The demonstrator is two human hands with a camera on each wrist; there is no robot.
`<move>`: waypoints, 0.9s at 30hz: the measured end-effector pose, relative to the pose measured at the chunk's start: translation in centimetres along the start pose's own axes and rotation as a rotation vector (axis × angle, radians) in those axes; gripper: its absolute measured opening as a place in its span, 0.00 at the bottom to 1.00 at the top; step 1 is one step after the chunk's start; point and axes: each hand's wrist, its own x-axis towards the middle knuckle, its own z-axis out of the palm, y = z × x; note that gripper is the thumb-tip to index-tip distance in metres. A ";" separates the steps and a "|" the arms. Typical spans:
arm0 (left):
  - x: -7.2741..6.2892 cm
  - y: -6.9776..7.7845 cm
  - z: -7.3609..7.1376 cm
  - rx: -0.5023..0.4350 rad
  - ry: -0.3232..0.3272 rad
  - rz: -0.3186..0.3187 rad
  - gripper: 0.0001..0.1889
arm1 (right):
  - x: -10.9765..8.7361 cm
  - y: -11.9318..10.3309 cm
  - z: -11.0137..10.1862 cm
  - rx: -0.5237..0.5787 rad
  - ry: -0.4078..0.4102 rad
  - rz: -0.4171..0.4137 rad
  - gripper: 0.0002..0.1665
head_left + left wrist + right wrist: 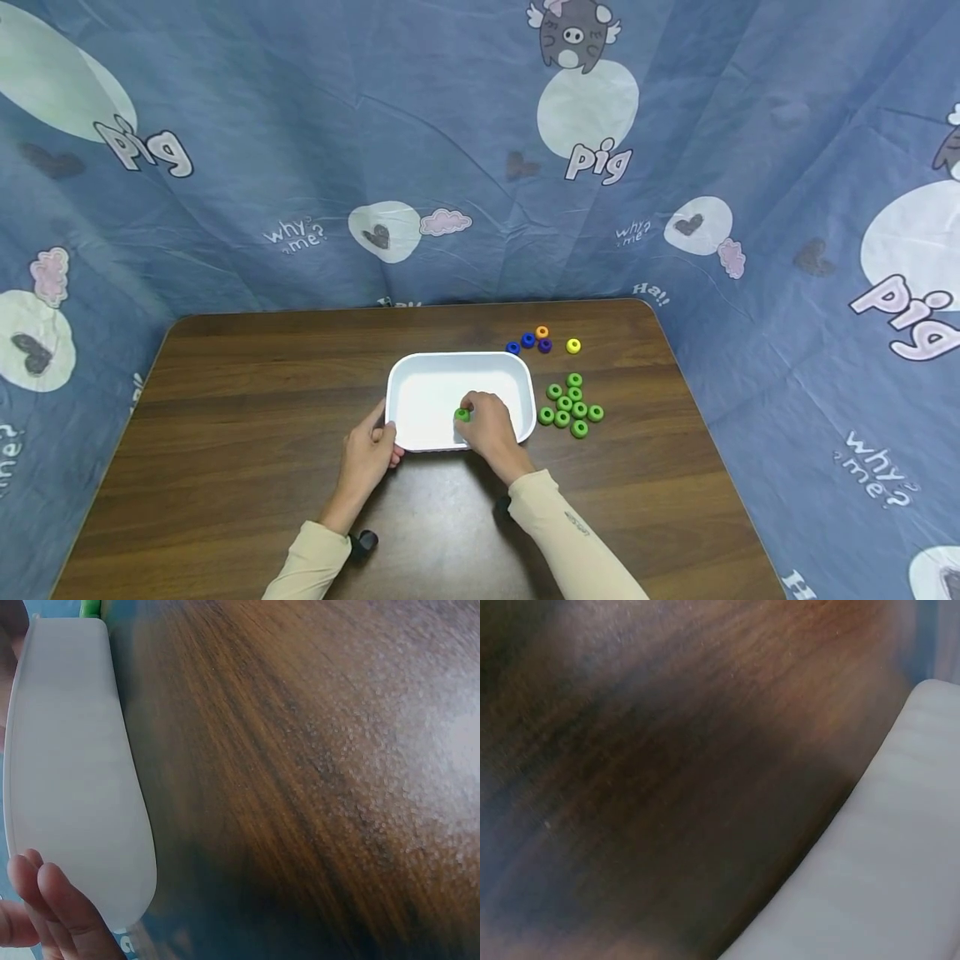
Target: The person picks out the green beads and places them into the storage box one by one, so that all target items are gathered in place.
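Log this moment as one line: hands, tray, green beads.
left hand: holds white tray, near-left corner | right hand: pinches green bead within tray outline | loose green beads: right of tray

A brown wood-grain table (262, 392) with rounded far corners carries a white tray (423, 400). Right of it lies a cluster of green beads (565, 408); farther back sit two blue beads (528, 342), an orange bead (542, 335), a purple bead (545, 348) and a yellow bead (573, 349).

Blue cloth (465, 150) reads "pig" 3 times, "why me?" and "Ha!!"
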 end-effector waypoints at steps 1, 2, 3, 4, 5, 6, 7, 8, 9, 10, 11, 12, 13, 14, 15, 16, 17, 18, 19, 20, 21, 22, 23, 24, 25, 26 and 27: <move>0.0 0.0 0.0 0.001 -0.001 -0.002 0.28 | 0.1 0.0 0.0 -0.009 -0.010 -0.003 0.09; 0.0 0.0 0.0 0.003 -0.002 -0.004 0.28 | 0.1 0.0 -0.1 -0.013 -0.019 -0.005 0.09; 0.0 0.0 0.0 0.003 -0.003 -0.009 0.28 | 0.1 0.0 -0.1 -0.016 -0.026 -0.007 0.09; 0.0 -0.1 0.0 0.006 -0.004 -0.011 0.28 | 0.2 0.0 -0.1 -0.016 -0.031 -0.011 0.08; 0.0 -0.1 0.0 0.006 -0.005 -0.013 0.28 | 0.2 0.0 -0.1 -0.014 -0.035 -0.015 0.08; 0.0 0.0 0.0 0.008 -0.006 -0.015 0.28 | 0.3 0.0 -0.1 -0.015 -0.037 -0.022 0.08; 0.0 0.0 0.0 0.009 -0.006 -0.016 0.28 | 0.3 0.0 -0.2 -0.013 -0.039 -0.026 0.08; 0.0 0.0 0.0 0.010 -0.005 -0.017 0.28 | 0.4 0.0 -0.2 -0.010 -0.042 -0.029 0.08; 0.0 0.0 0.0 0.011 -0.005 -0.018 0.28 | 0.4 0.0 -0.2 -0.012 -0.047 -0.032 0.09; 0.0 0.0 0.0 0.012 -0.004 -0.018 0.28 | 0.5 0.0 -0.2 -0.009 -0.050 -0.034 0.09; 0.0 0.0 0.0 0.012 -0.004 -0.020 0.28 | 0.5 0.0 -0.2 -0.009 -0.054 -0.035 0.10; 0.0 0.0 0.0 0.010 -0.004 -0.020 0.28 | 0.6 0.0 -0.2 -0.011 -0.059 -0.033 0.10; 0.0 0.0 0.0 0.009 -0.005 -0.019 0.28 | 0.6 0.0 -0.2 -0.008 -0.063 -0.030 0.11; 0.0 0.0 0.0 0.006 -0.005 -0.020 0.28 | 0.7 -0.1 -0.2 -0.009 -0.066 -0.026 0.11; 0.0 0.0 0.0 0.005 -0.006 -0.020 0.28 | 0.7 -0.1 -0.2 -0.013 -0.071 -0.022 0.12; 0.0 0.0 0.1 0.004 -0.006 -0.021 0.28 | 0.8 -0.1 -0.2 -0.015 -0.073 -0.018 0.12; 0.0 0.0 0.1 0.002 -0.006 -0.019 0.28 | 0.8 -0.1 -0.2 -0.019 -0.075 -0.014 0.12; 0.0 0.1 0.1 0.001 -0.005 -0.018 0.28 | 0.8 -0.1 -0.2 -0.022 -0.077 -0.012 0.12; 0.0 0.1 0.1 0.000 -0.005 -0.018 0.28 | 0.8 -0.1 -0.2 -0.025 -0.077 -0.011 0.12; 0.0 0.1 0.1 -0.004 -0.005 -0.018 0.28 | 0.9 -0.2 -0.1 -0.029 -0.076 -0.010 0.12; 0.0 0.1 0.1 -0.007 -0.005 -0.016 0.28 | 0.9 -0.2 -0.1 -0.031 -0.077 -0.009 0.11; 0.0 0.1 0.1 -0.011 -0.007 -0.014 0.27 | 0.9 -0.1 -0.1 -0.032 -0.075 -0.010 0.12; 0.0 0.1 0.1 -0.015 -0.008 -0.011 0.27 | 0.8 -0.1 -0.1 -0.036 -0.073 -0.013 0.12; 0.0 0.1 0.1 -0.020 -0.009 -0.012 0.27 | 0.8 -0.1 0.0 -0.038 -0.074 -0.013 0.12; 0.0 0.1 0.1 -0.024 -0.010 -0.009 0.27 | 0.8 -0.1 0.0 -0.042 -0.075 -0.013 0.12; 0.0 0.0 0.1 -0.028 -0.011 -0.008 0.27 | 0.8 -0.1 0.0 -0.046 -0.077 -0.013 0.12; 0.0 0.0 0.1 -0.030 -0.013 -0.007 0.27 | 0.7 -0.1 0.0 -0.049 -0.081 -0.010 0.12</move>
